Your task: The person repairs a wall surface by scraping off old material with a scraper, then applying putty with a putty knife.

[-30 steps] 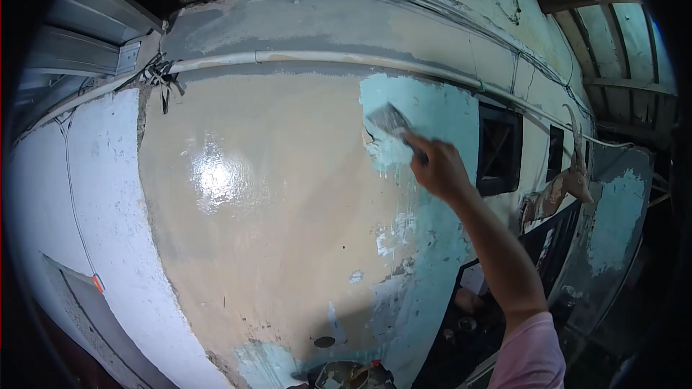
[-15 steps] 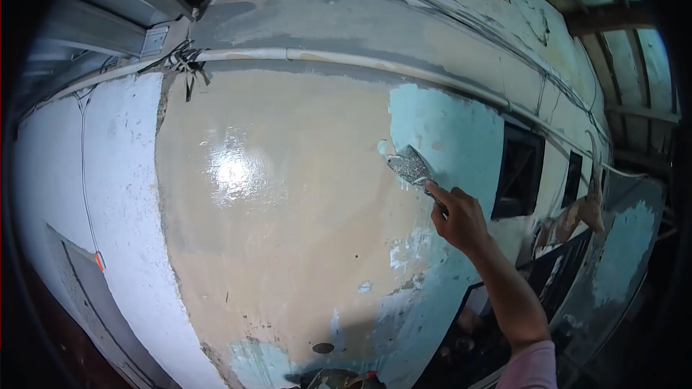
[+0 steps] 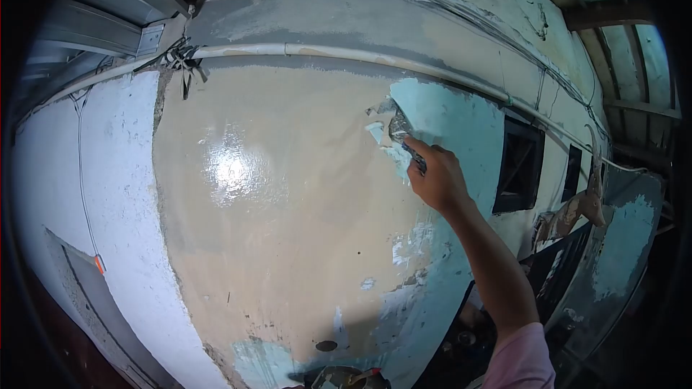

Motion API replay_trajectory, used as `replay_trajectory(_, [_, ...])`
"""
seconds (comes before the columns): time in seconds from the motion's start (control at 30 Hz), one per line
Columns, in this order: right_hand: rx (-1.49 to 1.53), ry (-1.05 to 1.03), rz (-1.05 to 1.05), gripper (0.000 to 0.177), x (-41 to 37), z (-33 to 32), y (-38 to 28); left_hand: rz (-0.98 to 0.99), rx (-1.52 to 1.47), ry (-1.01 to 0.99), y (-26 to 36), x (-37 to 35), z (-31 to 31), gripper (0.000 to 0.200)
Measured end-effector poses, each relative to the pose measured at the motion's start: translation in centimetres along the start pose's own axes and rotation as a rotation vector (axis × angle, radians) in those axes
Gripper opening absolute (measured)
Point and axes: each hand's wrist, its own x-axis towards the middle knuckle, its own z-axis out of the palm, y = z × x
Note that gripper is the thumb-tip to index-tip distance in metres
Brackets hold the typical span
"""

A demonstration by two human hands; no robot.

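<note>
My right hand (image 3: 441,179) is raised, its fingers wrapped round the handle of a paint scraper (image 3: 399,127). The scraper's worn, speckled blade lies at the left edge of the turquoise paint (image 3: 465,130) on the wall. Beside the blade, pale paint flakes (image 3: 375,132) hang loose or curl off the surface. Most of the wall (image 3: 288,144) to the left is bare beige, with a glossy light reflection on it. My left hand does not show.
A white pipe (image 3: 324,50) crosses the upper wall, with cables (image 3: 186,57) bundled round its left part. Dark window openings (image 3: 520,162) are on the right. At the bottom edge sits a dark object (image 3: 342,378) with a red part. A white wall strip (image 3: 130,187) stands left.
My right hand and the scraper have moved up and slightly left along the paint edge. Some turquoise paint there has lifted into flakes beside the blade.
</note>
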Motion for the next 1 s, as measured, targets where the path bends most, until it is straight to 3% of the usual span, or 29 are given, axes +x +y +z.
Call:
replay_trajectory(0.1, [-0.004,-0.039,-0.035,0.04,-1.9,-1.5,0.8,0.044,-0.004,0.03,-0.5,-0.1,-0.3,0.042])
replay_trajectory(0.13, [-0.051,-0.121,0.073,0.04,-1.8,-1.9,0.3,0.04,-0.027,0.008,-0.2,0.8,0.0,0.042])
replay_trajectory(0.23, [-0.043,0.023,-0.059,0.043,2.0,-0.9,0.4,0.022,-0.048,-0.03,0.2,0.7,-0.1,0.045])
replay_trajectory(0.33, [0.014,0.036,-0.055,0.043,3.7,-0.8,0.1,0.035,-0.023,-0.041,-0.2,-0.2,0.3,0.046])
replay_trajectory(0.43, [-0.042,-0.044,-0.099,0.042,0.2,-2.2,1.2,0.046,-0.022,-0.022,-0.3,-0.1,0.2,0.042])
replay_trajectory(0.63, [-0.064,-0.077,-0.078,0.041,1.1,-3.8,0.4,0.007,-0.026,-0.035,0.5,-0.7,0.8,0.04])
replay_trajectory(0.83, [-0.03,-0.066,0.013,0.044,-1.5,-1.6,0.9,-0.02,-0.022,-0.066,1.1,-1.3,0.7,0.042])
replay_trajectory(0.97, [-0.025,0.023,-0.023,0.045,1.6,-0.6,1.1,0.247,-0.206,-0.29,-0.2,-3.8,0.0,0.044])
replay_trajectory(1.0, [-0.014,0.022,-0.012,0.046,1.6,-0.3,0.7,0.033,-0.005,0.021,1.0,-2.2,1.4,0.048])
